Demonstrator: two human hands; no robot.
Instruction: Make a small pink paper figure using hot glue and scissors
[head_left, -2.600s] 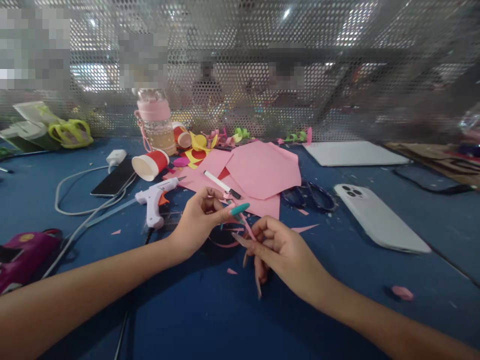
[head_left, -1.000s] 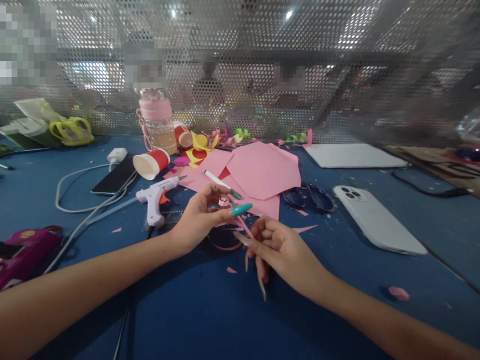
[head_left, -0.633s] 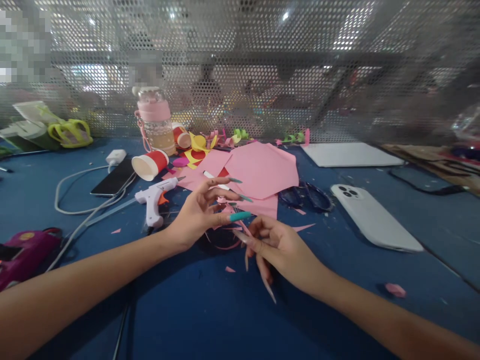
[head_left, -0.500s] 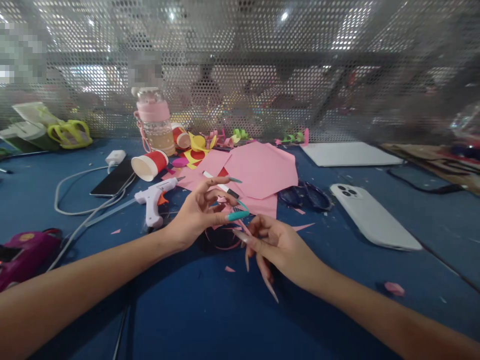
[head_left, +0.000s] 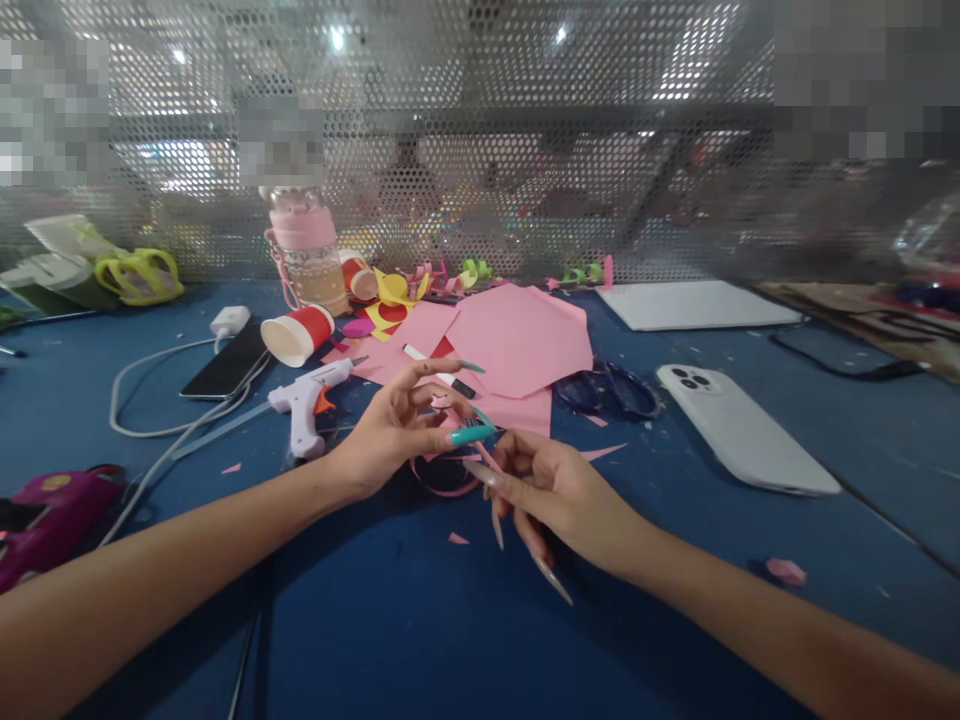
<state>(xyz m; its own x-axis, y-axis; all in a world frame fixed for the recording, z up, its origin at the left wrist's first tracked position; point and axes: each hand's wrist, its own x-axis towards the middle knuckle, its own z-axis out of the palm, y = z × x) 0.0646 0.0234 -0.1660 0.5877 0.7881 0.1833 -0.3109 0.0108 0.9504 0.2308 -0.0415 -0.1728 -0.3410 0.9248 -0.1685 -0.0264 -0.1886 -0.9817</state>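
Over the middle of the blue table, my left hand (head_left: 386, 430) pinches a narrow pink paper strip (head_left: 489, 457) between its teal-nailed thumb and finger. Part of that strip looks curled up inside the left fingers. My right hand (head_left: 559, 490) pinches the strip's lower end, its other long-nailed fingers pointing down. Below the left hand hangs a thin pink loop (head_left: 446, 492); whether it belongs to the same strip I cannot tell. Beyond the hands lie pink paper sheets (head_left: 525, 340), a marker (head_left: 459, 385) and blue-handled scissors (head_left: 632, 392).
At left are a white glue gun (head_left: 304, 405), a black phone (head_left: 229, 362) with a cable, a red paper cup (head_left: 313, 328) and a pink-lidded bottle (head_left: 306, 255). A white phone (head_left: 742, 430) lies right. Behind stands a perforated metal panel (head_left: 480, 180).
The view has shifted slightly. My right hand's lower fingers have moved a little right and down. Both hands keep their pinch on the pink strip.
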